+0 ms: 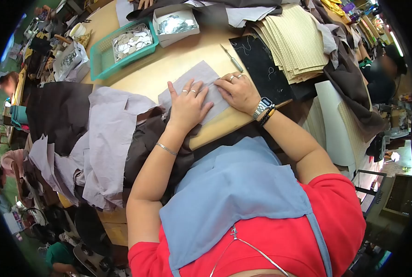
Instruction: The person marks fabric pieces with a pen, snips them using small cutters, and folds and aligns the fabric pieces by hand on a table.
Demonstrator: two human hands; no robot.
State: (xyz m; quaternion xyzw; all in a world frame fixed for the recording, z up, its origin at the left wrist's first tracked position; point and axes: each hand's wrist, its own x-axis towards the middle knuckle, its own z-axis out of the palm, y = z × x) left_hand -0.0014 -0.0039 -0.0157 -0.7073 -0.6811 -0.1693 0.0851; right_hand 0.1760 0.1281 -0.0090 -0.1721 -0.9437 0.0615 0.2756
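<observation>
A pale grey-lilac piece of fabric [197, 73] lies on the wooden tabletop in front of me. Flat on it rests my left hand [189, 105], its fingers spread. At the fabric's right edge, my right hand [241, 93] has its fingers curled, thumb and fingertips pinched together on the edge. Whether anything small sits in that pinch is hidden. Just beyond the right hand lies a slim pointed tool [233, 58] with a grey-green handle. Dark brown and grey-lilac cloth [111, 134] is heaped beside my left forearm, partly hanging off the table.
A teal plastic tray [96, 69] with pale flat pieces and a white box [176, 25] of shiny metal parts stand at the back. To the right, a stack of cream textured sheets [293, 41] lies partly on a black sheet [261, 60]. Another person's hand [145, 3] shows at the top.
</observation>
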